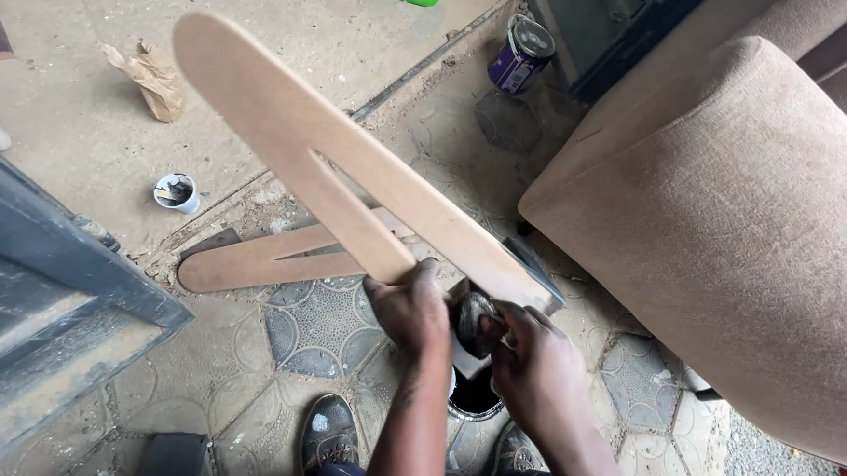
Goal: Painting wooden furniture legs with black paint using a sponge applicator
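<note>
While left hand (410,311) grips one leg of the V-shaped wooden piece (342,165) held aloft, right hand (536,358) pinches a rag (473,315) at its tip, above the open tin (474,398); staining step, next: wipe along leg.

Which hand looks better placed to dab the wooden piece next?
Probably the right hand: it pinches a dark cloth beside the V-shaped wooden piece, above an open tin. The left hand grips the wood.

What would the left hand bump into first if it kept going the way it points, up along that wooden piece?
Probably nothing beyond the V-shaped wooden piece that the left hand grips; further on, a second piece lies on the floor, likely lower, though depth is unclear.
</note>
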